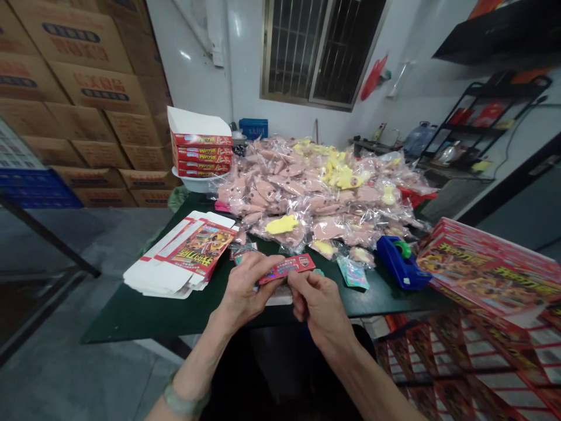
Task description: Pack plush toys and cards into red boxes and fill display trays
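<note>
My left hand [246, 287] is closed on a flat red printed card [293, 266], thumb on top and fingers below. My right hand [323, 301] has its fingers curled in a pinch at the card's near right edge; exactly what lies between the fingertips is partly hidden. Beyond both hands spreads a big heap of pink toy figures [289, 184] in clear bags, with some yellow ones [346, 175] among them. Small teal printed packets [354, 272] lie right of my right hand. Another printed packet [242, 251] sits behind my left hand.
Flattened red-and-white boxes [197, 248] lie at the table's left. Red boxes [204, 155] stand in a white basin [197, 182] behind. A blue tape dispenser [401, 266] is at the right, beside stacked red printed boxes [486, 266]. Cardboard cartons [94, 88] fill the left wall.
</note>
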### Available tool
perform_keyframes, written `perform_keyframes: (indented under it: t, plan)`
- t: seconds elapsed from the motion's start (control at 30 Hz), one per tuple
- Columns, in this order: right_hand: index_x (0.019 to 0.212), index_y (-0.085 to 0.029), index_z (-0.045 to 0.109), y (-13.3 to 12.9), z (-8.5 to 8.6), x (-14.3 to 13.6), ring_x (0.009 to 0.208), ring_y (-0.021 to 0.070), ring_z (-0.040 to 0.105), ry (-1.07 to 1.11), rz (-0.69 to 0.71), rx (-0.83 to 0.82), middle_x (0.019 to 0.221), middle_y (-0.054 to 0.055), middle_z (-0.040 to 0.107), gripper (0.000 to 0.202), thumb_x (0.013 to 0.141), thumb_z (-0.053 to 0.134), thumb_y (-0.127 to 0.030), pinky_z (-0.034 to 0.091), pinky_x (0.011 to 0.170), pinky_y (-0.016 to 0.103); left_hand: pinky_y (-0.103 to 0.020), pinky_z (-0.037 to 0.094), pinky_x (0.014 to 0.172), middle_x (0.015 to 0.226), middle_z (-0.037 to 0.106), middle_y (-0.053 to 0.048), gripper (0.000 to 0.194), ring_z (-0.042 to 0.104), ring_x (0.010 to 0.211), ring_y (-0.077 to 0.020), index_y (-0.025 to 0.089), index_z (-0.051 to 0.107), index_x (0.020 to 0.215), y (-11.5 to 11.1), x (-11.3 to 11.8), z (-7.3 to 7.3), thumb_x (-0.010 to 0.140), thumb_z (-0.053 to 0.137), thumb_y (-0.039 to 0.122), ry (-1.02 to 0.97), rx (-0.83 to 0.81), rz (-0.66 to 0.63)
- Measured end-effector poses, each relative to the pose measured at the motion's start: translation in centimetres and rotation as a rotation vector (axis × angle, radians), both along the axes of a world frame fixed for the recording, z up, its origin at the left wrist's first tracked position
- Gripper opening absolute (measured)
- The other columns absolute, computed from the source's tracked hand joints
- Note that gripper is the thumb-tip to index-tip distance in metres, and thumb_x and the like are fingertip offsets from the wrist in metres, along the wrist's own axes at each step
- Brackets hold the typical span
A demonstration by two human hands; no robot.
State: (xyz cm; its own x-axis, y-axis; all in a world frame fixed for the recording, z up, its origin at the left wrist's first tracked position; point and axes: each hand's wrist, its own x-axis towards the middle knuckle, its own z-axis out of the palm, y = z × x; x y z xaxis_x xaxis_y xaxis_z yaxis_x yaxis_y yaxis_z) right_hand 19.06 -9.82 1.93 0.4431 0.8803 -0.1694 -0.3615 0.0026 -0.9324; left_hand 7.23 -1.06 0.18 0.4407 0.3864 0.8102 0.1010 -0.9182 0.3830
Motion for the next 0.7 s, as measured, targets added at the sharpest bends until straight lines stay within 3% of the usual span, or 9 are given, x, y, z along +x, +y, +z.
perform_keyframes:
  t: [0.23,0.33,0.43,0.57,0.7]
  plan:
    - [0.049,-0.018,0.048,0.4,-0.6,-0.2,0.030,0.0036,0.029,-0.113,-0.059,0.014,0.035,-0.009,0.038,0.041,0.064,0.069,-0.050,0.020,0.031,0.019,-0.024,0.046,0.063,0.085,0.050,-0.003,0.039,0.053,0.076,-0.0132,0.030,0.053,0.123,0.2,-0.5,0.7,0.087,0.048,0.015,0.257,0.033,-0.040]
    - [0.049,-0.019,0.046,1.1,-2.5,-0.3,0.030,0.0038,0.029,-0.157,-0.129,-0.011,0.036,-0.009,0.038,0.042,0.066,0.067,-0.051,0.021,0.030,0.019,-0.023,0.048,0.065,0.090,0.050,-0.004,0.043,0.054,0.079,-0.0127,0.029,0.049,0.128,0.5,-0.4,1.0,0.088,0.044,0.012,0.271,0.001,-0.097]
    - [0.048,-0.020,0.041,1.8,-5.8,-0.4,0.028,0.0038,0.027,-0.126,-0.131,-0.116,0.034,-0.009,0.036,0.047,0.063,0.068,-0.056,0.017,0.028,0.019,-0.024,0.049,0.063,0.089,0.052,-0.005,0.039,0.055,0.076,-0.0129,0.024,0.055,0.123,0.5,0.4,0.8,0.086,0.047,0.015,0.167,-0.015,-0.102]
    - [0.056,-0.021,0.044,2.2,-8.6,-0.4,0.028,0.0067,0.032,-0.072,-0.052,-0.174,0.036,-0.009,0.040,0.046,0.058,0.070,-0.059,0.022,0.025,0.019,-0.022,0.049,0.058,0.081,0.056,-0.003,0.025,0.057,0.070,-0.0121,0.022,0.068,0.103,0.4,1.2,0.5,0.080,0.061,0.019,-0.052,-0.024,0.087]
    - [0.080,-0.020,0.052,1.9,-7.1,0.4,0.054,0.0126,0.055,-0.118,-0.108,-0.056,0.068,-0.001,0.062,0.040,0.061,0.072,-0.050,0.041,0.038,0.021,-0.024,0.052,0.071,0.091,0.063,-0.003,0.023,0.061,0.080,-0.0138,0.023,0.067,0.102,0.1,-0.1,-0.4,0.080,0.062,0.020,-0.293,-0.197,0.342]
